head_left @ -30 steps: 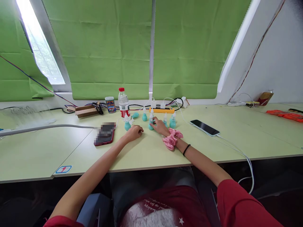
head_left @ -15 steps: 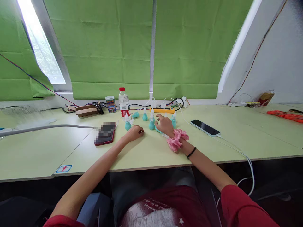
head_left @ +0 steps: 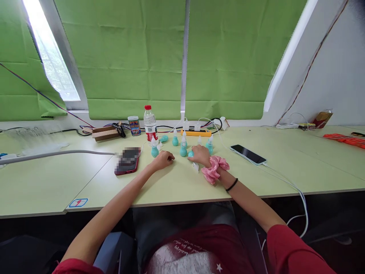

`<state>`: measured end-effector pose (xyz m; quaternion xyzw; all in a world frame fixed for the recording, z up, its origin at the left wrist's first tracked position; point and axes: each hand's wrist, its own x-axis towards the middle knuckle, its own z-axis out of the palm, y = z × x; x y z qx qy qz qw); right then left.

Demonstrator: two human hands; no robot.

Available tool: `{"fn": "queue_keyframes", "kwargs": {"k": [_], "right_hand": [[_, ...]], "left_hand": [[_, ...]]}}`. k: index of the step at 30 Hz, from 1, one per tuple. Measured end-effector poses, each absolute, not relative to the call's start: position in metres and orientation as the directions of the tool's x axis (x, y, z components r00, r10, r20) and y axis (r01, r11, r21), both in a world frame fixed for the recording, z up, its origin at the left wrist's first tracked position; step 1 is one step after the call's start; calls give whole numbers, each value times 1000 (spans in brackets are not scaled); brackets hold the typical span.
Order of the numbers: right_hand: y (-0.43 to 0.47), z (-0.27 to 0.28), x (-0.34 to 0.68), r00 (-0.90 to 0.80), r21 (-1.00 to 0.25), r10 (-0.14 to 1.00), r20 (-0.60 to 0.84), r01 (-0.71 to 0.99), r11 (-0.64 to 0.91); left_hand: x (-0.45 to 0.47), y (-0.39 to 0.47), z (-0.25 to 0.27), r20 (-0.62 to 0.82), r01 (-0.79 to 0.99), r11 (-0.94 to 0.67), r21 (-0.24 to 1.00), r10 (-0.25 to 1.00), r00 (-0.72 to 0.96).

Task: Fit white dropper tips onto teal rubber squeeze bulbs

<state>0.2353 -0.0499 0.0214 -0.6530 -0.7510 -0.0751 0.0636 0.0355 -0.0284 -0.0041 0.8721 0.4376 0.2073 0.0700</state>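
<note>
Under my right hand lies a teal bulb nasal aspirator, its clear nozzle aimed toward me. The fingers of that hand curl over the bulb, and part of it is hidden. My left hand rests on the table with loosely curled fingers and nothing visible in them. Just behind it stands a second aspirator. Between and beyond my hands several more stand upright, among them a front middle aspirator and a right aspirator. Farther back, a teal bulb lies on its side.
A red-cased phone lies left, and a light-cased phone with a cable lies right. Behind the aspirators are a red-capped bottle, a can, a cardboard box and a yellow power strip.
My right hand has lowered its fingers onto the lying aspirator, whose nozzle now shows in front of the hand instead of by the wrist. My left hand stays in place.
</note>
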Motion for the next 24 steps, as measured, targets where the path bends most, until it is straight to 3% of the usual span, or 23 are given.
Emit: {"fn": "queue_keyframes", "kwargs": {"k": [9, 19, 24], "right_hand": [[-48, 21, 235, -123, -28, 936, 329, 990, 140], [-53, 23, 230, -70, 14, 957, 281, 998, 68], [-51, 22, 232, -153, -5, 955, 254, 987, 160]], "left_hand": [[37, -32, 0, 342, 718, -617, 323, 783, 519], [37, -32, 0, 308, 769, -608, 197, 783, 540], [38, -36, 2, 283, 780, -597, 188, 793, 540]]}}
